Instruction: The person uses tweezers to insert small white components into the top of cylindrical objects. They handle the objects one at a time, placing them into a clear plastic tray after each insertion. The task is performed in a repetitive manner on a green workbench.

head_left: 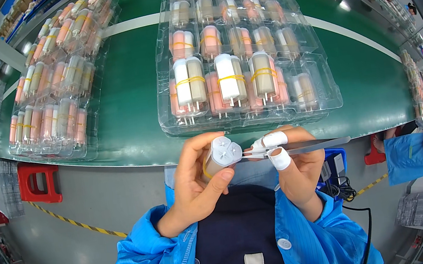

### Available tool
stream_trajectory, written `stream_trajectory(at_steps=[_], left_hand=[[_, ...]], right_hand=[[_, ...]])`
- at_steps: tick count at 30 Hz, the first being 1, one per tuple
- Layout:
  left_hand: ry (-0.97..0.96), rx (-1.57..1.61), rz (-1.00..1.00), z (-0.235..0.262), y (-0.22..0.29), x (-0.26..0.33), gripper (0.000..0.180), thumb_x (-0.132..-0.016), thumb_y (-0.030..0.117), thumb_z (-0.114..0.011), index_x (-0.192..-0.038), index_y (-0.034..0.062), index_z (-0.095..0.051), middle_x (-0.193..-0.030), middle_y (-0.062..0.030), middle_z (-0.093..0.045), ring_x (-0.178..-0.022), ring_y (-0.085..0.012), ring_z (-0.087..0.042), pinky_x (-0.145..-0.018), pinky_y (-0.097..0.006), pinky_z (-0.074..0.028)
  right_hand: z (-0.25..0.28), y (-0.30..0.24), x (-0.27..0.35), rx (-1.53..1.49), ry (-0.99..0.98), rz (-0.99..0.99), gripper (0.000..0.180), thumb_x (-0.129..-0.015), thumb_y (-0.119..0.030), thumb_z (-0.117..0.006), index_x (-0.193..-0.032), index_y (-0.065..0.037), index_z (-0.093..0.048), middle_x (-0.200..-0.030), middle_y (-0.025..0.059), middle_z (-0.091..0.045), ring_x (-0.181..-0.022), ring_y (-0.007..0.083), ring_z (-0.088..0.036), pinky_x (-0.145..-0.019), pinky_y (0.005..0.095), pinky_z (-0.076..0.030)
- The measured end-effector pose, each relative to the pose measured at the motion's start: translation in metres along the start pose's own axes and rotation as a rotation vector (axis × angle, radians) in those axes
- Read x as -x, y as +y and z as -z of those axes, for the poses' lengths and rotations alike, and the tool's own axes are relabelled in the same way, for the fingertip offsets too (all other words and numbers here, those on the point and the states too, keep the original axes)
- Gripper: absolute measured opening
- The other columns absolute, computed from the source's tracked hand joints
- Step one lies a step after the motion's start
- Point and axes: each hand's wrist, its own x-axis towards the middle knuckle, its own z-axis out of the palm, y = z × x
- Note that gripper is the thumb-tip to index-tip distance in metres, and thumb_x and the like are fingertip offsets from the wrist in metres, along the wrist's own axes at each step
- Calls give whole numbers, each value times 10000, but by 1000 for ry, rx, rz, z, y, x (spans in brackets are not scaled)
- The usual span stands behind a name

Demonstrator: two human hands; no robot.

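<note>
The bundle of tubes point(221, 156) looks like matt, smooth white and beige plastic, bound by a yellow rubber band. Just right of it, the tweezers point(300, 147) are bare grey metal with a dull sheen. Beyond it, the clear plastic tray point(250, 118) is glossy on the smooth green desk point(132, 105).

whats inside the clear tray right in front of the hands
The clear plastic tray holds bundles of white, beige and pink tubes, banded with yellow rubber bands, pins down. Lower layers are partly hidden.

A banded bundle of pale tubes point(220, 156), end-on, touches flat metal tweezers point(300, 147).
</note>
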Motion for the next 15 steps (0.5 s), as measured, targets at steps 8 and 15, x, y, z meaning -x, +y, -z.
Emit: stream_trajectory(at_steps=[8, 15], left_hand=[[20, -378, -289, 9, -4, -4, 545, -817, 165, -731, -1243, -34, -457, -1045, -80, -505, -932, -128, -528, -803, -249, -429], [45, -403, -288, 9, -4, -2, 548, -794, 135, -749, -1233, -36, -469, -1045, -78, -489, -946, -133, -517, -845, -255, -407]], right_hand=[[-1, 4, -1, -53, -1, -32, 187, -862, 40, -614, -1045, 70, -595, -955, 144, -643, -865, 185, -646, -776, 306, -531], [-1, 6, -1, -67, 5, -58, 192, -870, 32, -611, -1058, 63, -586, -953, 142, -642, -863, 180, -645, -772, 307, -533]])
